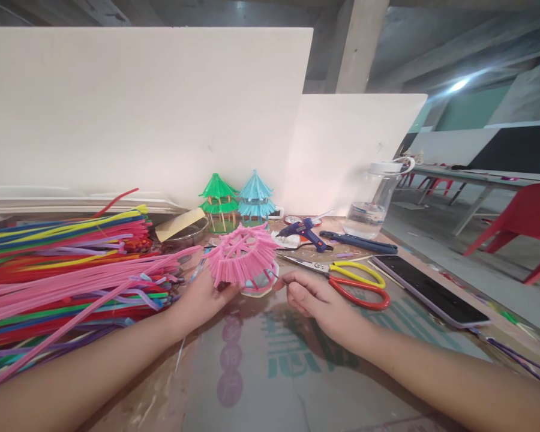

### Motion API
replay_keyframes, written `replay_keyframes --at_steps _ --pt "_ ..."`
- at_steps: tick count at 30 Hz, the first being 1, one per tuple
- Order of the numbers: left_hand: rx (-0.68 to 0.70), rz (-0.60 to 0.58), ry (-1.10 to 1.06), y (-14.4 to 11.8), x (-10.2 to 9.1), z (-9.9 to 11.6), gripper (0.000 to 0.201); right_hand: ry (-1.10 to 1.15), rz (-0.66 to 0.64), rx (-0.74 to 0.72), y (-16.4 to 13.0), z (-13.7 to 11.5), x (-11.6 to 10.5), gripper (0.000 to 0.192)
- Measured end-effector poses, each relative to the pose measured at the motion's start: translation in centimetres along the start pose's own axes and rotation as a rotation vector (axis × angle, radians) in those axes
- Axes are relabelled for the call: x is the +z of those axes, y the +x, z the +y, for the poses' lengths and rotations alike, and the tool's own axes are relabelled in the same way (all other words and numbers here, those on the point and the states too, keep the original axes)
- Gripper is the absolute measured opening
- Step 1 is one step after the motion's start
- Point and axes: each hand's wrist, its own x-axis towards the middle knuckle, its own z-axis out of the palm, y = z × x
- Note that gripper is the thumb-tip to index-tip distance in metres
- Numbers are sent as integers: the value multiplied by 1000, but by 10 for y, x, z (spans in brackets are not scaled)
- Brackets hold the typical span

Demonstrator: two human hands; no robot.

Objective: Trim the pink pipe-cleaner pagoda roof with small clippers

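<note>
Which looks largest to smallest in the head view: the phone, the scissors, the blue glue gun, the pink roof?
1. Phone
2. Scissors
3. Pink roof, held by the left hand
4. Blue glue gun

Phone and scissors look close; nearness to the camera may distort.

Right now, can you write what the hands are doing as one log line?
left hand: holds pink straw roof | right hand: fingertips at roof's edge | scissors: on table beside right hand

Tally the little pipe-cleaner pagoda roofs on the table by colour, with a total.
Pink roof, gripped by the left hand, right hand beside it: 1
Green pagoda: 1
Blue pagoda: 1
Total: 3
</note>
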Motion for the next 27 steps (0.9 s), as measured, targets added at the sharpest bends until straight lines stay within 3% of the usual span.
replay_keyframes --at_steps 6,19,27 --pt "26 -1 -60 1 0 1 22 27 1 21 -1 -3 2 57" --pt "60 -39 23 1 -2 0 20 -25 -11 -5 -1 1 -1 54" --pt "77 -23 34 2 -2 4 13 66 -23 26 -2 -3 1 53"
